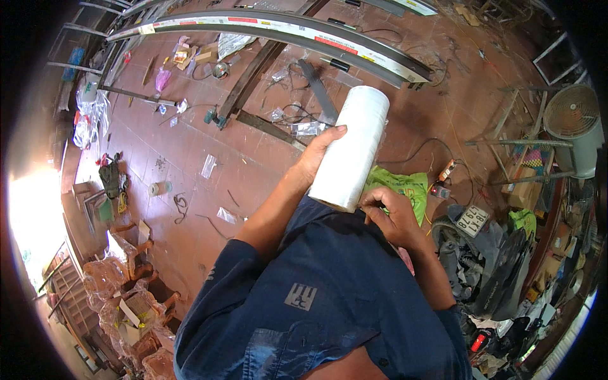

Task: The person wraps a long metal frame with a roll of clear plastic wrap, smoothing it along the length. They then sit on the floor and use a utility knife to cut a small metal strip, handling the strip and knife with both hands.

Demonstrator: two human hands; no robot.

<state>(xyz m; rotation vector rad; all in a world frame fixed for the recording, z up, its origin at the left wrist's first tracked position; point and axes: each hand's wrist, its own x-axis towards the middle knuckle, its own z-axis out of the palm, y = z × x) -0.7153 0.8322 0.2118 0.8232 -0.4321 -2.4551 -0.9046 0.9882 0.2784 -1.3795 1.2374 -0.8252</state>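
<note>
A thick white roll of stretch film is held slanting in front of my body, its lower end with the core close to my shirt. My left hand grips the roll from its left side, thumb laid across the film and the other fingers hidden behind it. Beside the roll's lower right edge is my right hand, its fingers curled and pinched together. Whatever lies between those fingertips, perhaps a film edge, is too small to make out.
Long metal profiles span the far floor, with a power drill and cables near them. A green bag lies just beyond my right hand. At right are a fan, metal stands and a motorbike; plastic-wrapped wooden furniture stands at left.
</note>
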